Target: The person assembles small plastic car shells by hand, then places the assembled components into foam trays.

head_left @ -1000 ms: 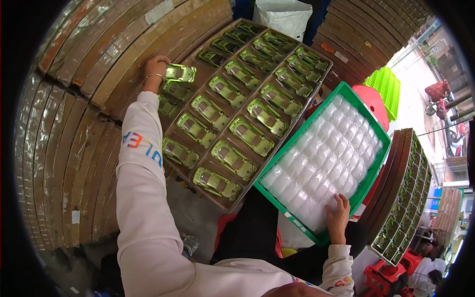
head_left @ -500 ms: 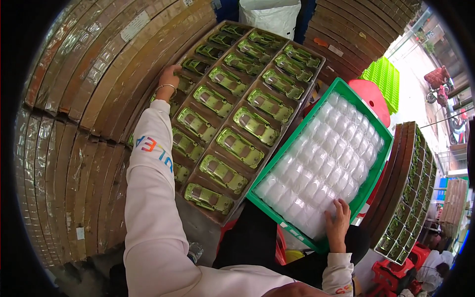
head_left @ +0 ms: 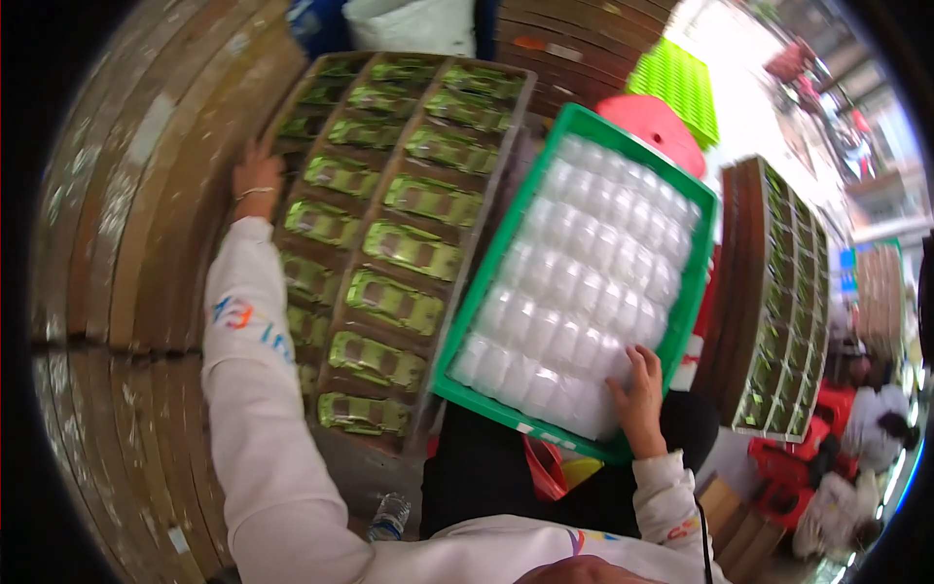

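Note:
A brown divided tray [head_left: 418,433] lies ahead on the left, its rows filled with green toy car bodies [head_left: 413,249]. My left hand [head_left: 258,180], a bangle at its wrist, reaches to the tray's left edge near the far cars; its fingers are smeared by motion. To the right, a green plastic crate [head_left: 467,384] rests over my lap, holding rows of clear, shiny plastic pieces [head_left: 584,253] shaped like small domed covers. My right hand [head_left: 640,404] lies at the crate's near right corner, fingers apart and touching the pieces, with nothing visible in it.
Stacked brown trays [head_left: 117,224] wall the left side. Another stack with green items [head_left: 783,302] stands to the right. Behind the crate are a red stool [head_left: 654,127] and a lime-green crate [head_left: 678,88]. A plastic bottle [head_left: 391,516] sits low by my left side.
The whole view has turned, so the tray and crate appear farther left. My left hand has shifted toward the tray's outer left edge. My right hand stays at the crate's near right corner.

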`<state>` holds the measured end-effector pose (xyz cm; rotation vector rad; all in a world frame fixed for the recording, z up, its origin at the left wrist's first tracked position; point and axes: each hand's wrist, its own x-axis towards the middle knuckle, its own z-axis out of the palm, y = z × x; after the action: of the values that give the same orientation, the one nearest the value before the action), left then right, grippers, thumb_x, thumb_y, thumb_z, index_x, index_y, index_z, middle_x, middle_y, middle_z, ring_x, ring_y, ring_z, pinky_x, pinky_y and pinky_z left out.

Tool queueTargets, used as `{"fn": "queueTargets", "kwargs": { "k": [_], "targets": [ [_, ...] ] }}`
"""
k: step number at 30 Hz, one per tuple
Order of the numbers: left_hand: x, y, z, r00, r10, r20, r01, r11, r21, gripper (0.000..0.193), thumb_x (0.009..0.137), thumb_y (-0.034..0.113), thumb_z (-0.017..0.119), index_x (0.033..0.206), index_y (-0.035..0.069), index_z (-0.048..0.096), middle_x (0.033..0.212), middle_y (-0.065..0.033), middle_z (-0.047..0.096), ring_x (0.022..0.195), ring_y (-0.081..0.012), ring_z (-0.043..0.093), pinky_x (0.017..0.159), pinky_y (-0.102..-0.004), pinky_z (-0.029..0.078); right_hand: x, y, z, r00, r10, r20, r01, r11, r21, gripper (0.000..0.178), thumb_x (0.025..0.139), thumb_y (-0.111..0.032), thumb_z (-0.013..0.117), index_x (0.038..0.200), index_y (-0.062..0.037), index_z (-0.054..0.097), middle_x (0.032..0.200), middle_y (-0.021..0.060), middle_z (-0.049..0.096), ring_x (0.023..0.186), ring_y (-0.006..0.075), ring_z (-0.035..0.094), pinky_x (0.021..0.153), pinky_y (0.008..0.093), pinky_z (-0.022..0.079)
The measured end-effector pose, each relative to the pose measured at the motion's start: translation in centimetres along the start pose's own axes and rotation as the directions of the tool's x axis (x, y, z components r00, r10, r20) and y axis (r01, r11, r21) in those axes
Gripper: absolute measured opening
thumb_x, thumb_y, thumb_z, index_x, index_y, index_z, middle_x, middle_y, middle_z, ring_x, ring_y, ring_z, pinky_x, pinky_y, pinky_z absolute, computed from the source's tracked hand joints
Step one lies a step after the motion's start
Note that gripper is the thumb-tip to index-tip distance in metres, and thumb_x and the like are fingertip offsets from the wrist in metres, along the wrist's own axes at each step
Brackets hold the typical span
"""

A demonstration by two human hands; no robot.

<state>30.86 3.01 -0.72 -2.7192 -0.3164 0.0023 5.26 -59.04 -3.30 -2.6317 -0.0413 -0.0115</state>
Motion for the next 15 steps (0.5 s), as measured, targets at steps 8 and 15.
{"fn": "queueTargets", "kwargs": {
  "k": [8, 15],
  "targets": [
    [-1.2, -5.0, -0.1, 0.916, -0.136, -0.378, 0.097, 0.988, -0.119, 0.040, 0.085, 0.043, 0.064, 0.100, 0.007, 0.064, 0.108, -0.0116, 0.063, 0.099, -0.0298, 0.061, 0.081, -0.0415, 0.049, 0.5, 0.8, 0.3, 0.997, 0.080, -0.013, -0.079, 0.993, 0.087, 0.069, 0.067, -0.005, 0.075, 0.130, -0.0050, 0.047, 0.127, 0.0187, 0.047, 0.116, 0.0371, 0.047, 0.098, 0.0424, 0.040],
    [-6.8, -1.7, -4.9, 0.788, -0.589, -0.178, 0.051, 0.350, -0.935, 0.047, 0.079, 0.043, 0.075, 0.098, 0.002, 0.065, 0.099, -0.0065, 0.066, 0.087, -0.0170, 0.060, 0.081, -0.0314, 0.048, 0.4, 0.8, -0.1, 0.996, 0.091, 0.016, -0.088, 0.986, -0.141, 0.078, 0.066, -0.013, 0.079, 0.135, -0.0087, 0.043, 0.122, 0.0135, 0.052, 0.113, 0.0318, 0.049, 0.096, 0.0436, 0.037]
  ]
}}
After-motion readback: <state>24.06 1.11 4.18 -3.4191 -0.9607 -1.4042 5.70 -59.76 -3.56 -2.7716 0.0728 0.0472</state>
